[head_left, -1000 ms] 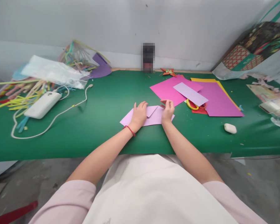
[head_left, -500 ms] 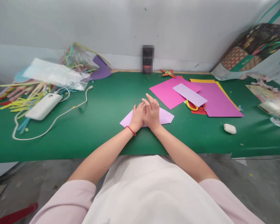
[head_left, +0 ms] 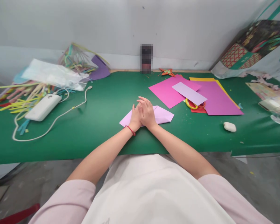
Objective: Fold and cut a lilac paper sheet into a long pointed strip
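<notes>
On the green table (head_left: pixel 102 130), near its front edge and in the middle, we see a folded light-purple paper (head_left: pixel 164 115), long in form, with pointed ends. Our left hand (head_left: pixel 135 118), with a thin red cord bracelet (head_left: pixel 131 130) at the wrist, lies on this paper; the other hand partly covers it, so we cannot tell if its fingers close on the paper. Our right hand (head_left: pixel 148 114) leans against the left one, with the fingers stretched out and slightly apart at the tips. To the right of the hands, a pale lavender paper strip (head_left: pixel 189 93) lies across a bright pink paper sheet (head_left: pixel 162 89). Beside them is a large purple paper sheet (head_left: pixel 221 99), and we notice a yellow ring-shaped handle (head_left: pixel 192 107) under the strip.
</notes>
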### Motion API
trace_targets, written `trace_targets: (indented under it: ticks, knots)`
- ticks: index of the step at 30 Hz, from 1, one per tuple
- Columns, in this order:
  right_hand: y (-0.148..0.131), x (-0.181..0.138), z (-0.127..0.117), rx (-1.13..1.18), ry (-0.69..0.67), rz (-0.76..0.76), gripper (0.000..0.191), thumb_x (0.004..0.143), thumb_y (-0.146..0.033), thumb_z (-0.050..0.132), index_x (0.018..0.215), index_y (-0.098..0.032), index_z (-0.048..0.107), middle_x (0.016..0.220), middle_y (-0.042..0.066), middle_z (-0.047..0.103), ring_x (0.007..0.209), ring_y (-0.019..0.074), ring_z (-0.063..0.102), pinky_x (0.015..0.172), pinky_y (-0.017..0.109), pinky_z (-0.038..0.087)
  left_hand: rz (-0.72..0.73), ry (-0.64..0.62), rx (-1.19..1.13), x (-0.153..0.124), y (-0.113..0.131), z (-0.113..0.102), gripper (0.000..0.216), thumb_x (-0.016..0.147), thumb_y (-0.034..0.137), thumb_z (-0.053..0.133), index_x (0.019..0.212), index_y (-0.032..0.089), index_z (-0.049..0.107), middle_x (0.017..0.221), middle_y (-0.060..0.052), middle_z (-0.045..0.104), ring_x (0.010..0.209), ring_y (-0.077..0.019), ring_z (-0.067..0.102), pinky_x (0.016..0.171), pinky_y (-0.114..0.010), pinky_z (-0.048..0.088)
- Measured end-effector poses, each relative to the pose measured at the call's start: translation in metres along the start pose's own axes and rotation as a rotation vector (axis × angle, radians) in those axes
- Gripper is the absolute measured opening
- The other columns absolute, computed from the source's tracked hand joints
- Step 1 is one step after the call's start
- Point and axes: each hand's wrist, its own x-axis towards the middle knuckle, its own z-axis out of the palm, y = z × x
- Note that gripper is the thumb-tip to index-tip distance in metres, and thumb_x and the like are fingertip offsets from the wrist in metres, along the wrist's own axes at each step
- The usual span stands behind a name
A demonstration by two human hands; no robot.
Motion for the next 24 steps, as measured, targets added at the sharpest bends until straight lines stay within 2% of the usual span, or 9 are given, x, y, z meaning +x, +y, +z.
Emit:
trace_targets:
  ticks: [2, 4, 6, 8, 10, 12, 18, 24]
  knots:
    - [0.005, 0.003, 0.002, 0.065, 0.070, 0.102, 0.036, 0.097, -0.026, 0.023, 0.111, -0.019, 0.056, 0.125, 0.012, 0.057, 0.121, 0.0176, 0.049, 0.104, 0.036, 0.036, -0.050, -0.072, 0.068, -0.001, 0.006, -0.005, 0.036, 0.091, 0.013, 0.031, 0.123, 0.013, 0.049, 0.130, -0.017, 0.055, 0.128, -0.0262, 0.045, 0.113, -0.051, 0.025]
    - [0.014, 0.006, 0.004, 0.173, 0.160, 0.283, 0.038, 0.098, -0.029, 0.020, 0.106, -0.018, 0.056, 0.116, 0.013, 0.061, 0.114, 0.0163, 0.054, 0.099, 0.033, 0.041, -0.079, -0.101, 0.099, -0.002, 0.010, -0.011, 0.039, 0.091, 0.011, 0.029, 0.125, 0.011, 0.047, 0.135, -0.018, 0.051, 0.130, -0.0249, 0.043, 0.113, -0.052, 0.024]
    - [0.023, 0.010, 0.006, 0.361, 0.236, 0.479, 0.040, 0.098, -0.035, 0.017, 0.101, -0.018, 0.054, 0.107, 0.011, 0.063, 0.099, 0.0148, 0.061, 0.086, 0.029, 0.048, -0.099, -0.101, 0.103, -0.003, 0.013, -0.015, 0.043, 0.090, 0.007, 0.024, 0.126, 0.010, 0.047, 0.138, -0.017, 0.048, 0.132, -0.0226, 0.041, 0.113, -0.051, 0.025]
    - [0.032, 0.012, 0.006, 0.592, 0.289, 0.568, 0.041, 0.097, -0.044, 0.019, 0.097, -0.020, 0.052, 0.098, 0.008, 0.065, 0.077, 0.0123, 0.064, 0.065, 0.024, 0.050, -0.116, -0.099, 0.106, -0.005, 0.014, -0.016, 0.046, 0.089, 0.004, 0.021, 0.127, 0.011, 0.047, 0.140, -0.016, 0.047, 0.133, -0.0210, 0.041, 0.113, -0.050, 0.025]
    - [0.038, 0.012, 0.003, 0.752, 0.356, 0.557, 0.041, 0.094, -0.054, 0.026, 0.093, -0.022, 0.052, 0.090, 0.004, 0.065, 0.060, 0.0094, 0.061, 0.050, 0.021, 0.045, -0.127, -0.093, 0.112, -0.005, 0.014, -0.017, 0.047, 0.089, 0.003, 0.021, 0.128, 0.012, 0.047, 0.140, -0.015, 0.048, 0.133, -0.0201, 0.040, 0.113, -0.049, 0.024]
    - [0.045, 0.011, -0.005, 0.800, 0.435, 0.531, 0.041, 0.090, -0.058, 0.033, 0.087, -0.023, 0.053, 0.083, 0.001, 0.064, 0.052, 0.0076, 0.056, 0.043, 0.019, 0.040, -0.140, -0.088, 0.116, -0.006, 0.014, -0.017, 0.048, 0.088, 0.002, 0.021, 0.128, 0.012, 0.047, 0.140, -0.015, 0.048, 0.133, -0.0196, 0.041, 0.114, -0.048, 0.023]
    - [0.064, 0.007, -0.029, 0.719, 0.556, 0.533, 0.040, 0.088, -0.059, 0.037, 0.081, -0.022, 0.052, 0.077, -0.001, 0.061, 0.049, 0.0063, 0.052, 0.040, 0.019, 0.037, -0.154, -0.098, 0.105, -0.005, 0.014, -0.019, 0.054, 0.084, -0.003, 0.020, 0.128, 0.011, 0.047, 0.140, -0.014, 0.048, 0.133, -0.0193, 0.041, 0.114, -0.047, 0.024]
    - [0.070, 0.005, -0.033, 0.692, 0.579, 0.541, 0.039, 0.089, -0.056, 0.035, 0.080, -0.021, 0.051, 0.074, -0.002, 0.060, 0.049, 0.0066, 0.051, 0.040, 0.019, 0.036, -0.174, -0.070, 0.043, -0.004, 0.011, -0.016, 0.055, 0.083, -0.002, 0.019, 0.127, 0.012, 0.049, 0.139, -0.012, 0.050, 0.131, -0.0195, 0.043, 0.114, -0.048, 0.024]
